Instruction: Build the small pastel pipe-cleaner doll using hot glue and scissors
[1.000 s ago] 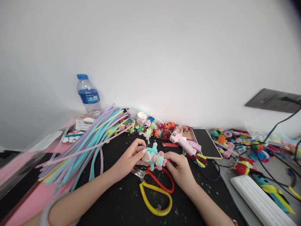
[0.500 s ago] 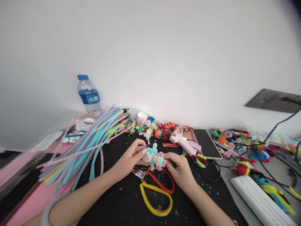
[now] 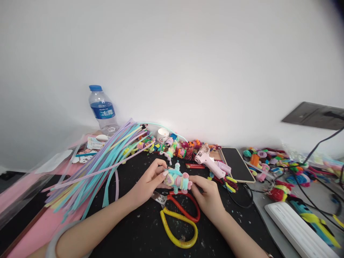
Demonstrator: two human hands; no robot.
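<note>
Between my two hands is a small pipe-cleaner figure (image 3: 177, 180) in pastel blue, pink, yellow and lilac, held sideways above the table. My left hand (image 3: 151, 179) grips its left end between thumb and fingers. At its right end, my right hand (image 3: 205, 191) pinches a pink part with the fingertips. Just below the figure lie scissors (image 3: 180, 229) with one red and one yellow handle; their blades are partly hidden by my left hand. A pale pink glue gun (image 3: 211, 165) rests behind my right hand.
Long pastel pipe cleaners (image 3: 102, 168) spread at the left, with a water bottle (image 3: 103, 111) behind. Several finished-looking fuzzy pieces (image 3: 185, 148) line the wall. A phone-like tablet (image 3: 236, 165), a white power strip (image 3: 298, 229) and loose black cables (image 3: 317, 143) occupy the right.
The figure has turned slightly in my fingers, its banded right part now more level. Both hands stay in nearly the same place, and the view has shifted very slightly.
</note>
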